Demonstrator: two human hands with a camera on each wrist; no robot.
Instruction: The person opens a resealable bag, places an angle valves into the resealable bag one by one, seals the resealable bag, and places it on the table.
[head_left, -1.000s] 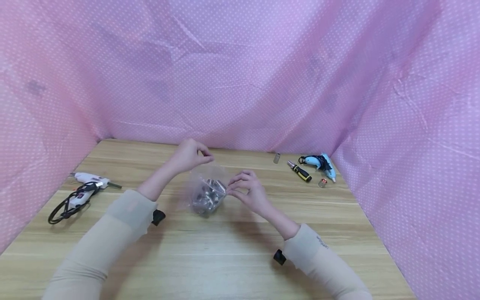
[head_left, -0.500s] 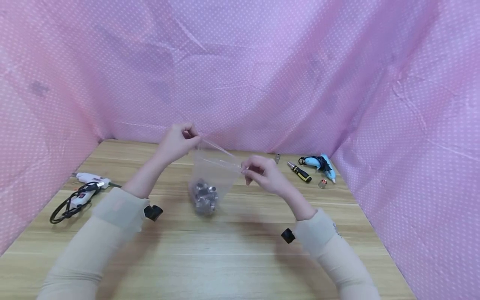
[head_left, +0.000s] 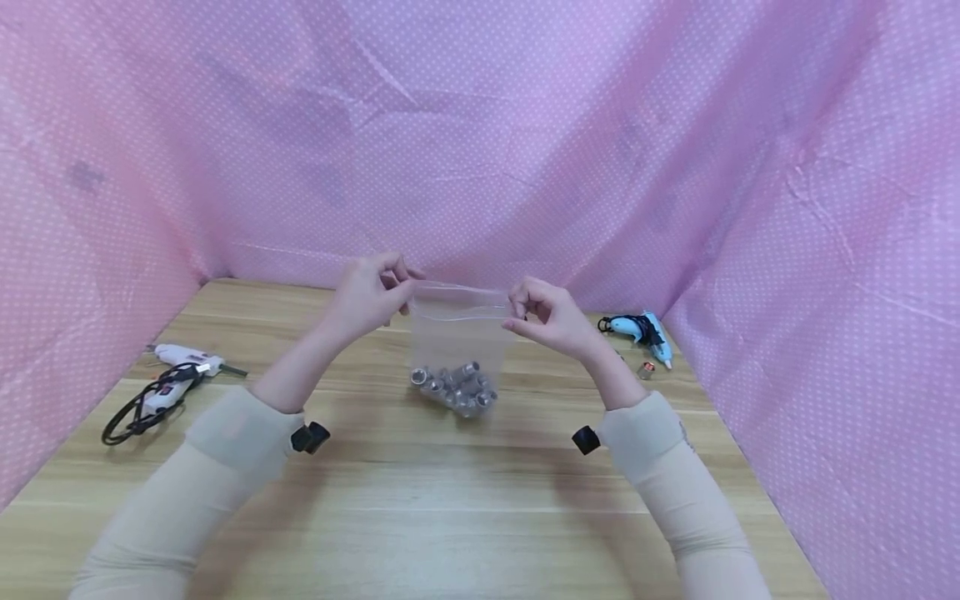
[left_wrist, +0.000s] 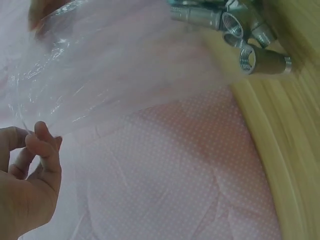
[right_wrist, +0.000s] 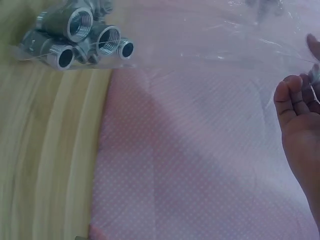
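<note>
A clear zip-lock bag (head_left: 457, 337) hangs upright between both hands over the middle of the table. Several silvery metal threaded fittings (head_left: 468, 387) lie at its bottom; the left wrist view shows their threaded ends (left_wrist: 247, 59), and the right wrist view shows the fittings (right_wrist: 75, 30) heaped in a lower corner. My left hand (head_left: 372, 296) pinches the bag's top left corner between thumb and fingers. At the top right corner my right hand (head_left: 551, 317) pinches the film the same way. The bag's mouth is stretched between them, with its seal lines visible.
On the wooden table (head_left: 405, 517), a white glue gun (head_left: 180, 358) with a black cable lies at left. A light-blue glue gun (head_left: 641, 332) is at back right, near a small metal piece (head_left: 646, 370) with a reddish end. Pink dotted cloth (head_left: 480, 150) encloses the back and sides.
Both hands have lifted and spread the bag by its top corners, then moved it right. The fittings have settled at its bottom. My right arm now covers the screwdriver and a loose fitting.
</note>
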